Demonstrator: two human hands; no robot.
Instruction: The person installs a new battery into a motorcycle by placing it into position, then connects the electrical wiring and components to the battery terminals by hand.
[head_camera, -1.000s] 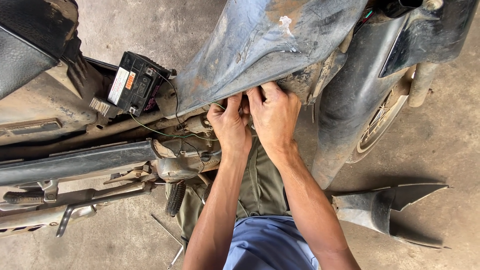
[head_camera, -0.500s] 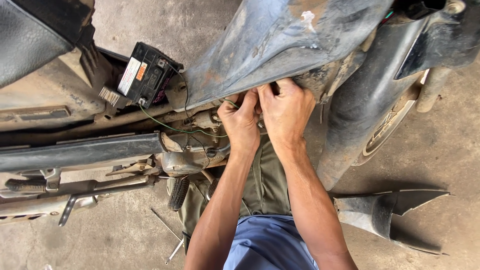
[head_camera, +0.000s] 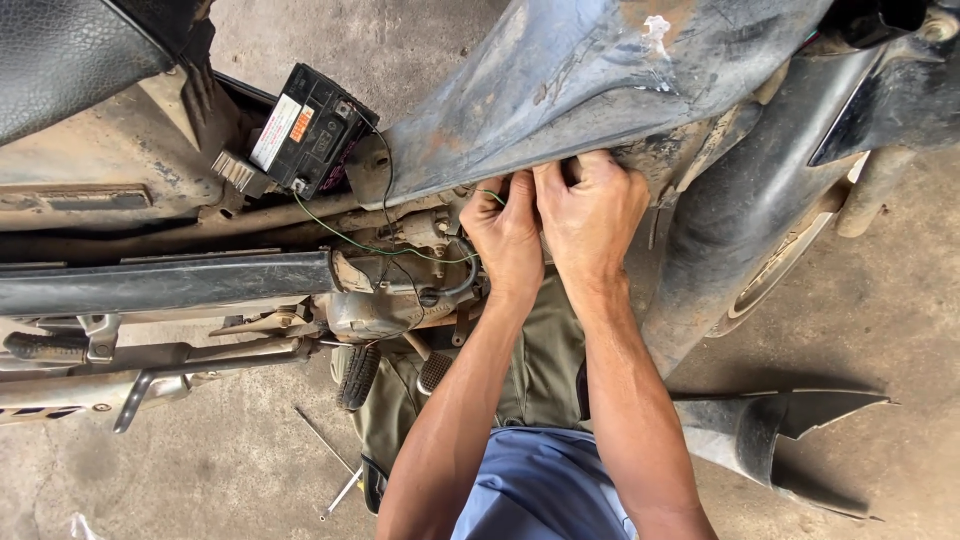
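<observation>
A motorbike lies in front of me with its dusty grey body panel (head_camera: 600, 80) across the top of the head view. My left hand (head_camera: 505, 235) and my right hand (head_camera: 590, 210) are side by side under the panel's lower edge, fingers curled on something small there. A thin green wire (head_camera: 380, 248) runs from the black battery (head_camera: 310, 130) toward my left fingers. What the fingertips pinch is hidden by the panel and the hands.
The engine (head_camera: 390, 290) and a footrest (head_camera: 357, 375) sit left of my arms. The rear wheel (head_camera: 770, 260) is at the right. A loose black plastic panel (head_camera: 780, 430) lies on the concrete floor. A thin metal tool (head_camera: 335, 470) lies near my knee.
The view has shifted slightly, so bike and hands sit a little higher and further right. Both hands stay at the same spot under the panel, fingers working.
</observation>
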